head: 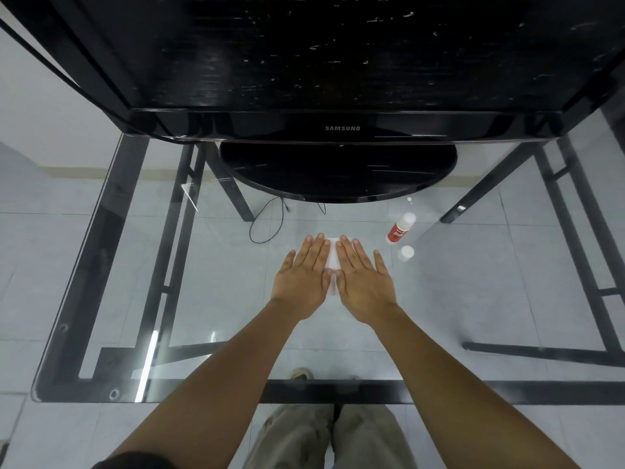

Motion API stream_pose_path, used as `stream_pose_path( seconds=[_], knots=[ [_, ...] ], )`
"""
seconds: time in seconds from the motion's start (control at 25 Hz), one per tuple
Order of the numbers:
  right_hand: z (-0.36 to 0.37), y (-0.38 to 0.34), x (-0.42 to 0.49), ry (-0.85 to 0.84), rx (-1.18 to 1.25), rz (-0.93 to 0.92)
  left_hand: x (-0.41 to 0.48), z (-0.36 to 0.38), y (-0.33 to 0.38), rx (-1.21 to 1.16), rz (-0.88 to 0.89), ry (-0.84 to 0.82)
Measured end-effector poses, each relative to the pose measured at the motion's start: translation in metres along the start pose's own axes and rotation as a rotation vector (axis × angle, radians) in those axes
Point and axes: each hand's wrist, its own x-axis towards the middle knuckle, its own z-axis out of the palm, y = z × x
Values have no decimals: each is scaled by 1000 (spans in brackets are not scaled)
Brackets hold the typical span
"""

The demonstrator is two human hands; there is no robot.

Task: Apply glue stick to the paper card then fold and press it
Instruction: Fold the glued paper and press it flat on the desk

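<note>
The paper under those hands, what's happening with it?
A person presses the left hand and the right hand flat, side by side, on a white paper card on the glass table. Only a strip of the card shows between them. The red-and-white glue stick sits to the right, untouched, with a small white cap beside it.

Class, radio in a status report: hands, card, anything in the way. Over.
Left hand, right hand open, pressing flat on paper card. Card mostly hidden beneath them. Glue stick and white cap sit clear to the right; nothing obstructing.
</note>
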Motion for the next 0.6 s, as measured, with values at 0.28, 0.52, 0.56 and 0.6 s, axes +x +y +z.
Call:
stream_pose_path(
  seconds=[0.28,0.52,0.56,0.6],
  knots=[
    [-3,9,-1,-9,-40,39,-6,-2,-13,101,-56,-4],
    [-2,8,0,-13,-45,34,-14,0,-6,63,-122,20],
    [-2,9,1,-12,-42,32,-17,1,-5,66,-91,9],
    [-2,10,1,-11,-41,25,-19,2,-6,69,-68,0]
  ],
)
